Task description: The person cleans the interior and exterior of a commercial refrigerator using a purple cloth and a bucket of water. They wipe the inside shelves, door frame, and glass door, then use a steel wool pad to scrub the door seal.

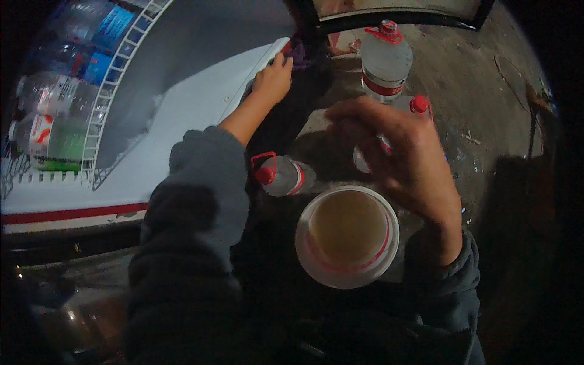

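Note:
My left hand [274, 80] reaches forward to the edge of a white cooler panel [205, 100]. Its fingers lie at that edge, and a bit of dark grey material shows beneath the wrist side; its grip is unclear. Blurred by motion, my right hand [397, 146] hovers with loosely bent fingers over the bottles, nothing visible in it. A white bucket [302, 237] of cloudy brownish water stands directly before me. Just beyond its rim lies a clear plastic bottle [283, 175] with a red cap and handle. Another red-capped bottle [419, 106] is partly hidden behind my right hand.
A large water jug [387, 59] with a red handle stands farther off on the dirty floor [465, 105]. Several drink bottles [59, 123] sit behind a white wire rack [105, 89] inside the cooler at left. Purple cloth [299, 54] lies past my left hand. A dark frame [401, 22] crosses the top.

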The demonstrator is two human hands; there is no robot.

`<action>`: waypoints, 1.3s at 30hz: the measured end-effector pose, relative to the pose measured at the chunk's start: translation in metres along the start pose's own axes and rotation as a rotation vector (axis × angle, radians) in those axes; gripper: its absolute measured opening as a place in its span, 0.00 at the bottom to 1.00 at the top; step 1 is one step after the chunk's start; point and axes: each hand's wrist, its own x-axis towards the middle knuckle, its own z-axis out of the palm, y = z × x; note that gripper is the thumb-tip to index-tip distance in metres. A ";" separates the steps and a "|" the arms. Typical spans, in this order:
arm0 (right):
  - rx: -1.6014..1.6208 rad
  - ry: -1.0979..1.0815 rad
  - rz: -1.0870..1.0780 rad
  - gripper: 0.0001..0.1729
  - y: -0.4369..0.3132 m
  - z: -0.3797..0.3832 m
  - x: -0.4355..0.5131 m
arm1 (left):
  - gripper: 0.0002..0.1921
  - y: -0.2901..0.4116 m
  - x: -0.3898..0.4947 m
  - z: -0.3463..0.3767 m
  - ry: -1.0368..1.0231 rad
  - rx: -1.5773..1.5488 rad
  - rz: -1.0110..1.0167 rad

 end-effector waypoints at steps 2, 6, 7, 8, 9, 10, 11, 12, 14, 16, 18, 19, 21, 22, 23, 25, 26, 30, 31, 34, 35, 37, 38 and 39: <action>0.090 0.049 0.027 0.11 -0.002 -0.009 0.001 | 0.25 -0.006 -0.028 -0.005 -0.043 -0.035 -0.001; 0.221 0.132 0.013 0.12 0.007 -0.016 -0.004 | 0.22 -0.018 -0.086 -0.015 0.009 0.041 0.035; 0.261 0.142 -0.007 0.12 0.010 -0.016 -0.005 | 0.23 -0.022 -0.099 -0.017 -0.024 0.045 0.001; 0.289 0.149 0.028 0.13 0.013 -0.015 -0.006 | 0.25 -0.026 -0.113 -0.019 -0.118 0.053 -0.052; 0.232 0.114 0.057 0.13 0.016 -0.017 -0.008 | 0.26 -0.026 -0.128 -0.019 -0.192 0.060 -0.095; 0.223 0.104 0.007 0.13 0.017 -0.017 -0.013 | 0.26 -0.025 -0.145 -0.019 -0.233 0.065 -0.105; 0.185 0.086 0.009 0.14 0.018 -0.022 -0.018 | 0.26 -0.026 -0.157 -0.021 -0.234 0.073 -0.109; 0.155 0.081 0.003 0.14 0.019 -0.027 -0.023 | 0.26 -0.030 -0.165 -0.025 -0.201 0.080 -0.104; 0.212 0.136 -0.067 0.14 0.020 -0.037 -0.037 | 0.26 -0.033 -0.192 -0.032 -0.223 0.117 -0.127; 0.268 0.213 -0.042 0.13 0.022 -0.039 -0.053 | 0.27 -0.033 -0.221 -0.033 -0.217 0.110 -0.144; 0.316 0.282 0.029 0.12 0.025 -0.033 -0.064 | 0.27 -0.036 -0.249 -0.034 -0.237 0.089 -0.215; 0.312 0.293 0.054 0.12 0.025 -0.031 -0.067 | 0.27 -0.039 -0.256 -0.034 -0.167 0.084 -0.187; 0.250 0.280 0.115 0.12 0.025 -0.025 -0.070 | 0.26 -0.043 -0.271 -0.030 -0.102 0.056 -0.178; 0.260 0.253 0.086 0.12 0.024 -0.023 -0.069 | 0.26 -0.043 -0.278 -0.029 -0.155 0.073 -0.219; 0.249 0.237 0.081 0.12 0.022 -0.020 -0.068 | 0.26 -0.043 -0.287 -0.028 -0.194 0.091 -0.256; 0.250 0.226 0.073 0.12 0.016 -0.014 -0.061 | 0.25 -0.043 -0.306 -0.031 -0.266 0.115 -0.348; 0.258 0.220 0.064 0.12 0.013 -0.010 -0.057 | 0.24 -0.040 -0.318 -0.033 -0.296 0.115 -0.415; 0.295 0.139 0.046 0.12 0.004 0.013 -0.046 | 0.19 -0.042 -0.361 -0.032 -0.090 0.116 -0.434; 0.298 0.121 0.043 0.12 0.003 0.021 -0.045 | 0.17 -0.045 -0.367 -0.029 -0.090 0.038 -0.466; 0.260 0.088 0.050 0.12 0.004 0.033 -0.047 | 0.15 -0.057 -0.381 -0.024 0.021 -0.076 -0.419; 0.214 0.081 0.053 0.12 0.005 0.033 -0.048 | 0.14 -0.060 -0.387 -0.025 -0.006 -0.100 -0.475; 0.186 0.086 0.060 0.12 0.005 0.032 -0.052 | 0.14 -0.066 -0.399 -0.034 -0.134 -0.124 -0.558; 0.200 0.102 0.068 0.12 0.005 0.030 -0.054 | 0.14 -0.068 -0.404 -0.041 -0.187 -0.124 -0.588; 0.244 0.117 0.084 0.12 0.004 0.030 -0.056 | 0.13 -0.068 -0.410 -0.048 -0.154 -0.168 -0.592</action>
